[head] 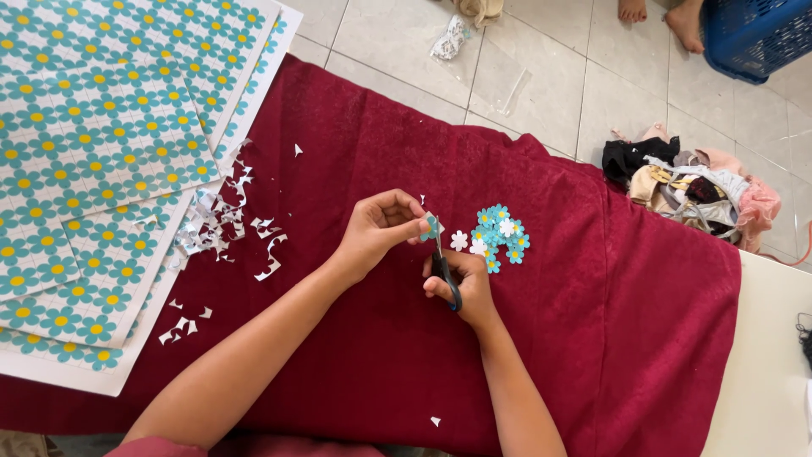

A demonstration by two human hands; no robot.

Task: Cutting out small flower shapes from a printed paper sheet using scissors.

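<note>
My left hand [381, 228] pinches a small teal paper flower [430, 225] between thumb and fingers. My right hand [461, 283] grips black-handled scissors [446, 269], their blades pointing up into the flower. Both hands hover over a dark red cloth [609, 322]. Just to the right lies a small pile of cut-out teal and white paper flowers [497, 236].
Sheets printed with teal flowers [93, 152] lie stacked at the left, with white paper scraps [216, 224] along their edge. A heap of clothes [694, 190] sits on the tiled floor at right, a blue basket [753, 34] and another person's feet [668, 15] at top right.
</note>
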